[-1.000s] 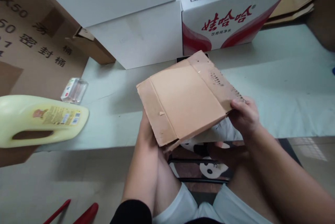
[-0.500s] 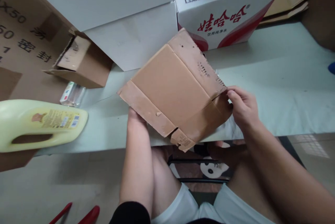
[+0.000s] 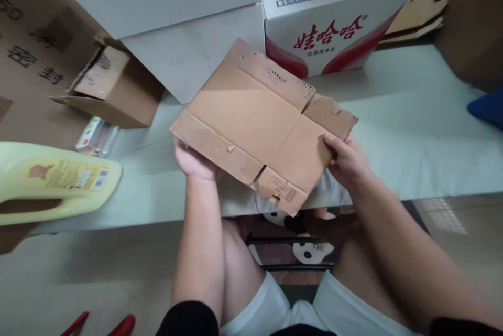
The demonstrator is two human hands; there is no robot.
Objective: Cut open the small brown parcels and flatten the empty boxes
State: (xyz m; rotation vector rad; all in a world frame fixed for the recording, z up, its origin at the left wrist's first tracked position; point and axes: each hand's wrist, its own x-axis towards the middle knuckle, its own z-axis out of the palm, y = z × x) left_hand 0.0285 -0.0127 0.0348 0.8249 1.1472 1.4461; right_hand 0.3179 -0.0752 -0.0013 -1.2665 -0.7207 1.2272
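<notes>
A flattened brown cardboard box with creased, torn flaps is held tilted above the pale green tabletop. My right hand pinches its right edge, thumb on top and fingers beneath. Under the left corner, my left hand supports the cardboard; most of its fingers are hidden behind it. The far flap has a row of ragged perforations, and the near flap carries small printed marks.
White cartons stand at the back, with a red-and-white water carton to their right. On the left are a small open cardboard box, a clear plastic pack and a pale yellow jug. A blue object lies far right.
The right flap has been unfolded outward and now lies flatter. My right hand has shifted its grip along that side. The cardboard and my left hand have moved slightly left.
</notes>
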